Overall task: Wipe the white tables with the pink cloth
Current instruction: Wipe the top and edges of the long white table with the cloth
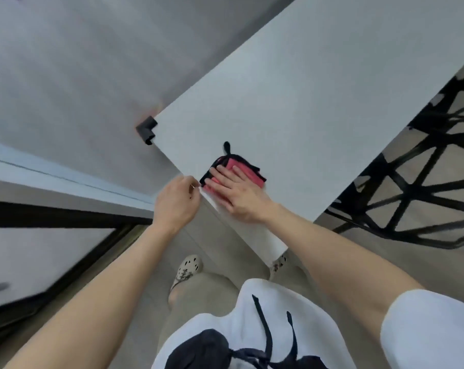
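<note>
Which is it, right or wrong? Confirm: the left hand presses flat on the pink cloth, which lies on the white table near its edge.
Wrong hand. The head view shows the right hand, not the left, pressing flat on the pink cloth, which lies on the white table near its edge.

1. No text, number, brand or sign can be read anywhere in view.
2. Pink cloth (pixel 241 170), near left part of the white table (pixel 305 102): dark trim only, no legible label.
3. White shirt (pixel 252 302), near edge of view: dark print and cords, shapes only, no letters to make out.
4. Far left: blurred, nothing legible.
</note>
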A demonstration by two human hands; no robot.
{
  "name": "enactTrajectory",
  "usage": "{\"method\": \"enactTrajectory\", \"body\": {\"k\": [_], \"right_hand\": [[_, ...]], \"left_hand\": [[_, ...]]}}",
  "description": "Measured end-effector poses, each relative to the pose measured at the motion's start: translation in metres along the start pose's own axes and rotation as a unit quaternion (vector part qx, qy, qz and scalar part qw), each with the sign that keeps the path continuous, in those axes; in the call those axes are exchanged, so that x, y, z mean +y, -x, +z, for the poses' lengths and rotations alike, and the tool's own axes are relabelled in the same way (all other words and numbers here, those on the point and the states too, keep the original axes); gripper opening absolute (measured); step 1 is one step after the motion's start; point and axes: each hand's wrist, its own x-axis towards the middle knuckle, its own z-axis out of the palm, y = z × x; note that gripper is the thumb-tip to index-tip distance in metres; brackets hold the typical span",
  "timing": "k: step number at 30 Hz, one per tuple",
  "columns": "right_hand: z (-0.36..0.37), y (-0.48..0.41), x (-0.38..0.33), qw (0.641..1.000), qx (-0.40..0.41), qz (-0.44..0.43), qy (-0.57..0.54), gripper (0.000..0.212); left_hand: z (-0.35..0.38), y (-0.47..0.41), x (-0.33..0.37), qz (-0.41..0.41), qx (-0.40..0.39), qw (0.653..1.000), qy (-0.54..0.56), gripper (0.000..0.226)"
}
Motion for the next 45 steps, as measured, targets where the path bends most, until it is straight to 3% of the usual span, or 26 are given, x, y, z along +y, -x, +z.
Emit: {"method": "enactTrajectory", "body": {"k": [2, 4, 6, 8, 11, 14, 17, 20, 24, 28, 31, 33, 35, 38, 42, 45], "right_hand": [[-0.02, -0.005, -0.011, 0.996, -0.021, -0.076, -0.049, 0.052], [-0.046, 0.004, -0.008, 0.991, 0.048, -0.049, -0.116, 0.041], [-0.071, 0.019, 0.005, 0.987, 0.083, 0.012, -0.135, 0.036], [-0.09, 0.029, 0.023, 0.991, 0.062, 0.041, -0.112, 0.033], [-0.108, 0.027, 0.041, 0.997, 0.014, 0.039, -0.059, 0.03], [-0.123, 0.017, 0.051, 0.996, -0.087, 0.021, 0.014, 0.032], [-0.13, 0.006, 0.054, 0.977, -0.199, 0.021, 0.072, 0.038], [-0.134, -0.007, 0.05, 0.967, -0.23, 0.03, 0.109, 0.036], [-0.133, -0.05, 0.041, 0.965, -0.222, -0.007, 0.141, 0.032], [-0.121, -0.105, 0.031, 0.968, -0.198, -0.112, 0.108, 0.049], [-0.11, -0.15, 0.038, 0.963, -0.178, -0.159, 0.123, 0.07], [-0.102, -0.176, 0.047, 0.952, -0.193, -0.187, 0.146, 0.081], [-0.096, -0.193, 0.055, 0.93, -0.249, -0.214, 0.168, 0.088], [-0.091, -0.199, 0.064, 0.923, -0.265, -0.228, 0.161, 0.098], [-0.092, -0.201, 0.063, 0.928, -0.252, -0.227, 0.156, 0.103], [-0.089, -0.2, 0.062, 0.933, -0.23, -0.229, 0.158, 0.103]], "left_hand": [[0.0, 0.016, 0.005, -0.11, 0.06, 0.99, 0.065, 0.017], [0.004, 0.034, 0.016, -0.161, 0.105, 0.977, 0.096, 0.016], [0.015, 0.044, 0.036, -0.141, 0.106, 0.981, 0.078, 0.013], [0.029, 0.039, 0.06, -0.095, 0.091, 0.99, 0.051, 0.012], [0.053, 0.017, 0.088, -0.027, 0.047, 0.998, -0.028, 0.038], [0.067, -0.007, 0.094, 0.005, -0.017, 0.995, -0.097, 0.055], [0.069, -0.013, 0.08, 0.036, 0.002, 0.994, -0.101, 0.038], [0.064, 0.0, 0.053, 0.049, 0.066, 0.991, -0.102, 0.021], [0.056, 0.023, 0.033, -0.054, 0.099, 0.993, -0.028, 0.031], [0.064, 0.026, 0.044, -0.201, 0.102, 0.964, 0.143, 0.036], [0.062, 0.024, 0.057, -0.295, 0.1, 0.881, 0.358, 0.021], [0.059, 0.016, 0.064, -0.367, 0.129, 0.816, 0.427, 0.032], [0.062, 0.005, 0.07, -0.41, 0.155, 0.789, 0.431, 0.05], [0.08, -0.014, 0.081, -0.42, 0.153, 0.816, 0.367, 0.07], [0.081, -0.054, 0.066, -0.447, 0.211, 0.795, 0.351, 0.057], [0.05, -0.105, 0.016, -0.449, 0.205, 0.799, 0.343, 0.044]]}}
